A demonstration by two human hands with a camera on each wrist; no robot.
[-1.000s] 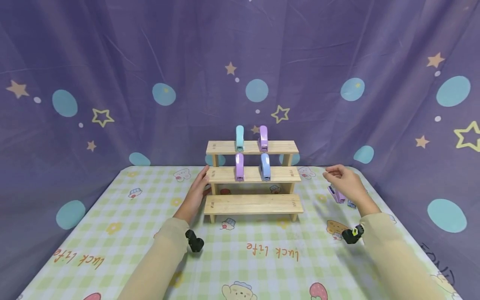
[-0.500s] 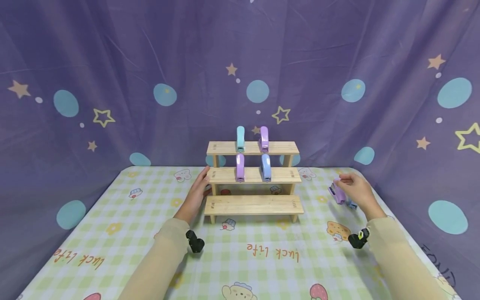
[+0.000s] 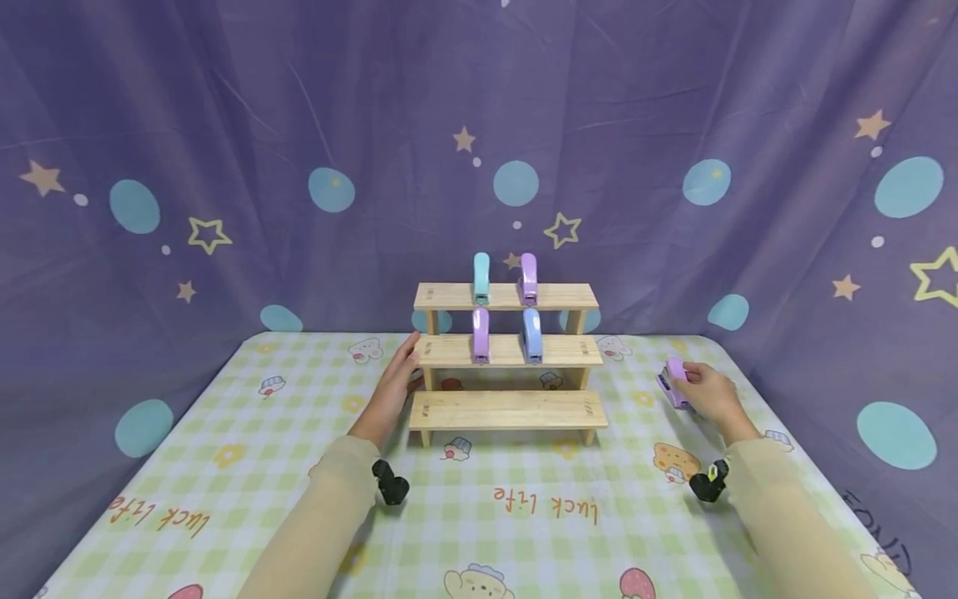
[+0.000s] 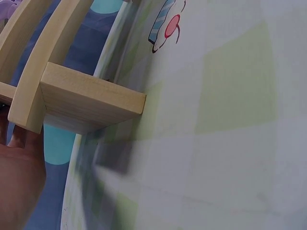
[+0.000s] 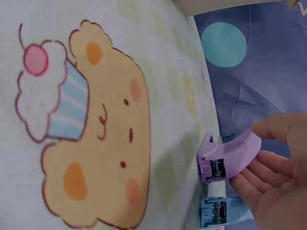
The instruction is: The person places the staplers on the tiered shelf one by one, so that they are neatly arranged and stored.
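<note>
My right hand (image 3: 713, 394) pinches a purple stapler (image 3: 674, 374) at the table's right side, thumb on one side and fingers on the other. Right beside it in the right wrist view is a blue stapler (image 5: 232, 211), hidden behind my hand in the head view. My left hand (image 3: 389, 389) rests against the left end of the three-tier wooden shelf (image 3: 509, 409), fingers fairly straight at the middle board. In the left wrist view its fingertips pass behind the board's end.
A teal stapler (image 3: 481, 277) and a purple one stand on the top board. Another purple stapler (image 3: 481, 334) and a blue stapler (image 3: 532, 334) stand on the middle board. A checked cloth (image 3: 299, 449) covers the table, and a purple curtain (image 3: 374, 100) hangs behind.
My right hand has moved right and down onto the purple stapler and now pinches it. The left hand has stayed at the shelf's end.
</note>
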